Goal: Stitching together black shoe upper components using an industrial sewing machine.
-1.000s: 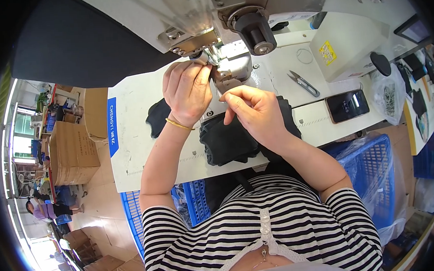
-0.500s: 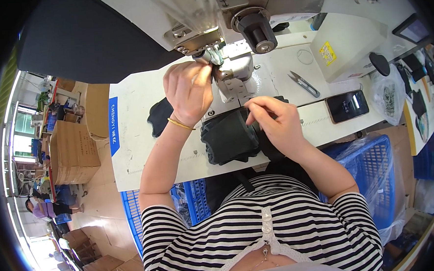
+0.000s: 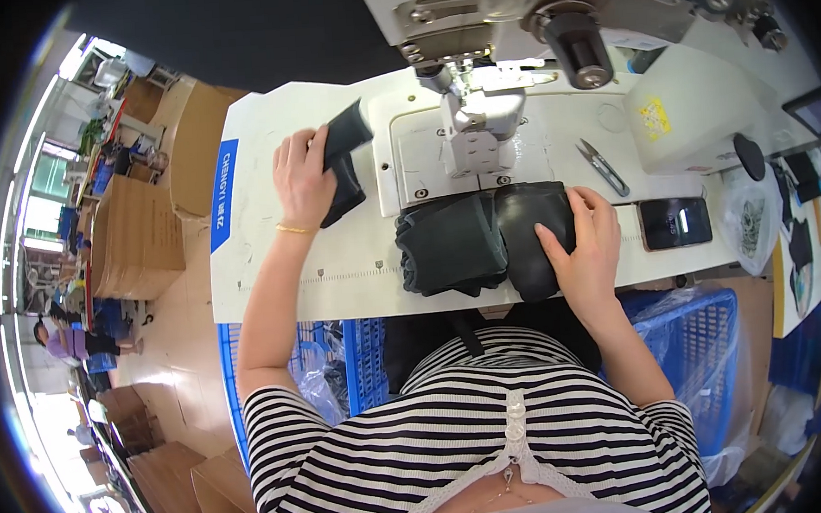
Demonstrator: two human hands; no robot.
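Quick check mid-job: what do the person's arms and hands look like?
The left hand and right hand are ungloved. A thin gold-coloured bracelet circles the left wrist; none shows on the right. The short sleeves have black and white stripes.

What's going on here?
A person is at a sewing machine on a white table. The left grip pinches a dark flat piece, left of the machine, with another dark piece close by. Two dark piles lie on the near side of the machine, and the right grip touches the right pile, thumb on top. Small snips and a phone lie farther right.
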